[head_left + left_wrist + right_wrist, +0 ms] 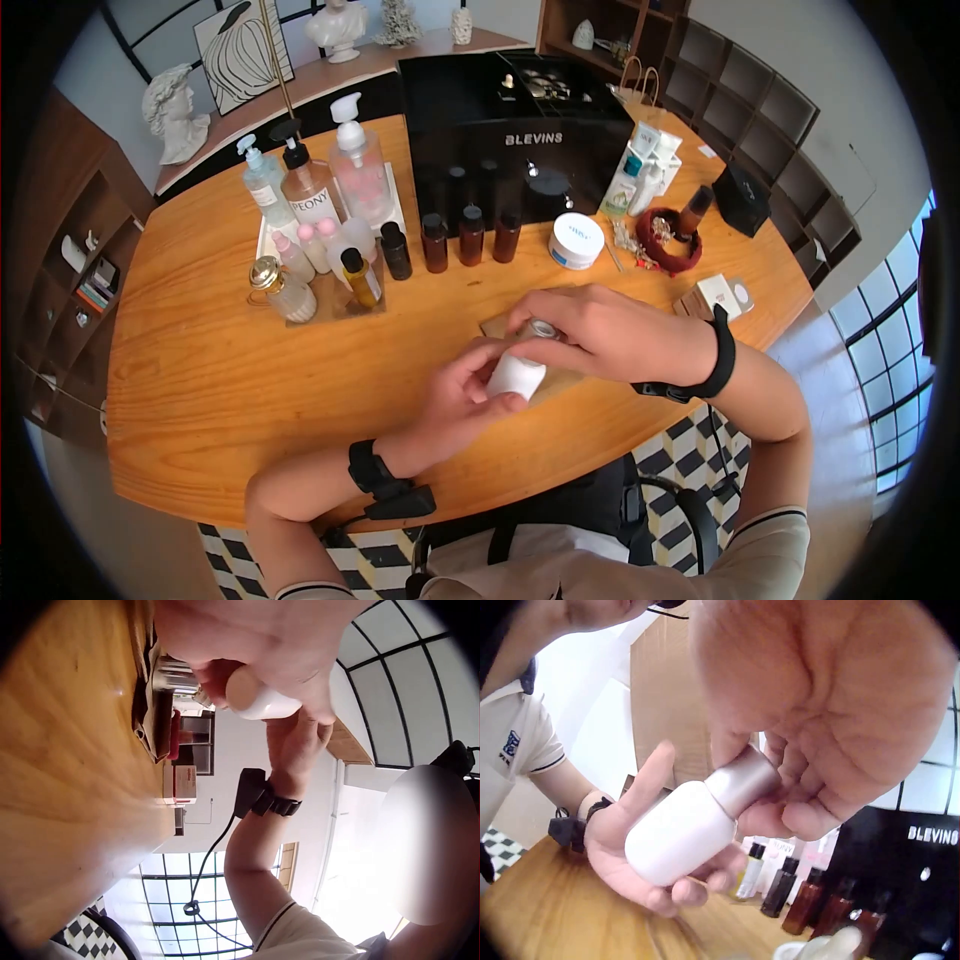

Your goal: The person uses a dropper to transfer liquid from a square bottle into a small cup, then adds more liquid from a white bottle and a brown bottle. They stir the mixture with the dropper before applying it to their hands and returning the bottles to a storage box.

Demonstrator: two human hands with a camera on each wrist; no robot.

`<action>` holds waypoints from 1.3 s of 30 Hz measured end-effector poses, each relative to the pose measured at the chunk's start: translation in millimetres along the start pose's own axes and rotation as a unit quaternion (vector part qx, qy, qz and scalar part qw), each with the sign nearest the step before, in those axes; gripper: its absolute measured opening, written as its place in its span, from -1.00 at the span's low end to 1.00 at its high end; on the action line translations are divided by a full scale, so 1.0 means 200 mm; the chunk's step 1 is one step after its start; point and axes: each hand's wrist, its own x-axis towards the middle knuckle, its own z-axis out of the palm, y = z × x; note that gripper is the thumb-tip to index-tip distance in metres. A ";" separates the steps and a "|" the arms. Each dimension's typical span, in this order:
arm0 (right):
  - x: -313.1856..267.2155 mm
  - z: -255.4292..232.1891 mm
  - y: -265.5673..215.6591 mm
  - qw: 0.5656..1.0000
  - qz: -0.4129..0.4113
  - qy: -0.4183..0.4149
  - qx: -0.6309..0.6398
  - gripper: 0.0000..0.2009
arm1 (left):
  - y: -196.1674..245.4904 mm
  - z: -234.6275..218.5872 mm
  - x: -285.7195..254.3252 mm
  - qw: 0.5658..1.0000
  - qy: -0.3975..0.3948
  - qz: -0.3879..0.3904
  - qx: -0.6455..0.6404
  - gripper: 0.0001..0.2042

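Note:
A small white bottle (517, 378) with a silver cap (742, 780) is held tilted above the front middle of the table. My left hand (462, 397) cradles its white body, fingers curled behind and beneath it, as the right wrist view shows. From the other side my right hand (628, 332) pinches the silver cap, which sits on the bottle's neck. In the left wrist view the bottle's rounded white base (259, 696) shows below the left hand. A silver-topped container (543, 328) stands close beyond the bottle, partly covered by the right hand, on a brown mat (494, 325).
Behind the hands stand several dark bottles (471, 236) and a white tub (576, 241). Pump bottles (362, 178) are at the back left, before a black BLEVINS box (520, 150). To the right are a red bowl (655, 258) and a small white box (708, 298).

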 end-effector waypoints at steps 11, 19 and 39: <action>0.40 -0.78 0.05 0.933 -0.129 0.326 -0.083 -0.70 | -0.07 0.00 -0.02 0.984 -0.043 -0.142 0.103 -0.66; 0.94 -0.67 0.40 0.926 -0.075 0.344 -0.135 -0.68 | -0.10 -0.02 -0.02 0.984 -0.034 -0.137 0.110 -0.47; 1.01 -0.40 0.41 0.966 -0.003 0.244 -0.083 -0.60 | -0.12 -0.02 -0.02 0.981 -0.057 -0.149 0.113 -0.52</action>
